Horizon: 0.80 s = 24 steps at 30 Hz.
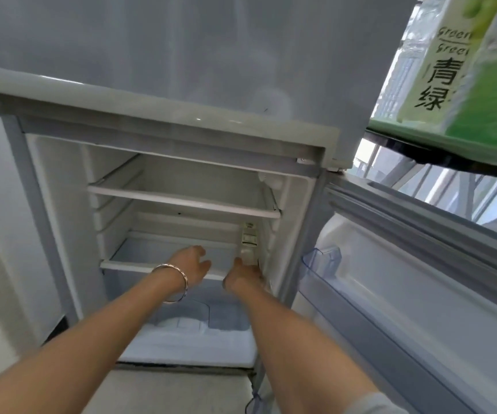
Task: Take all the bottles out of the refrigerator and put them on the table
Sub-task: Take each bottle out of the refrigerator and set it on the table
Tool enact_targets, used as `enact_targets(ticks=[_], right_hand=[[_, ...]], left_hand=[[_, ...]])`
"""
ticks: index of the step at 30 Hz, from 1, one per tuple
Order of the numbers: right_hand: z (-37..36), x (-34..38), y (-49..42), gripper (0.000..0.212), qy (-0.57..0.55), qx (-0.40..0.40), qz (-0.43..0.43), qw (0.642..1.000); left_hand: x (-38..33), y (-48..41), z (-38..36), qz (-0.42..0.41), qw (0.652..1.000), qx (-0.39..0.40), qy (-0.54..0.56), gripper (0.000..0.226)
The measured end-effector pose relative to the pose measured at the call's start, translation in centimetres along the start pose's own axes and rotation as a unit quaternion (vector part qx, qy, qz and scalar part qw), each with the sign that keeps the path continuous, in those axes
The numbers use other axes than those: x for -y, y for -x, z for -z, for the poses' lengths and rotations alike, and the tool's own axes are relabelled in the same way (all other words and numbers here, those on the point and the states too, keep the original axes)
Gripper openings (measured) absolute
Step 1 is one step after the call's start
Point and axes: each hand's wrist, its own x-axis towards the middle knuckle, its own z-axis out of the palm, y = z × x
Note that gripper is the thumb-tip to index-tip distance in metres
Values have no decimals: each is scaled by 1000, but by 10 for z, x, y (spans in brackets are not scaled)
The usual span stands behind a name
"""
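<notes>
The small refrigerator stands open with white shelves inside. One clear bottle with a white label stands at the right end of the lower shelf, against the right wall. My right hand is wrapped around the bottle's base. My left hand, a silver bracelet on its wrist, hovers over the same shelf just left of the bottle, fingers apart and holding nothing. The upper shelf holds nothing that I can see.
The fridge door hangs open to the right, with a clear plastic door bin. A crisper drawer sits at the bottom. A green and white carton stands on a green surface at upper right.
</notes>
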Motion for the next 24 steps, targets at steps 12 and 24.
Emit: enact_targets(ticks=[12,24], right_hand=[[-18,-4,11,74,37,-85,67,993],[79,4,112,59,109,-211,228,944]], left_hand=[[11,10,4,4,1000,-1,20,45],[-43,57,62,-43,999,-3,-7,65]])
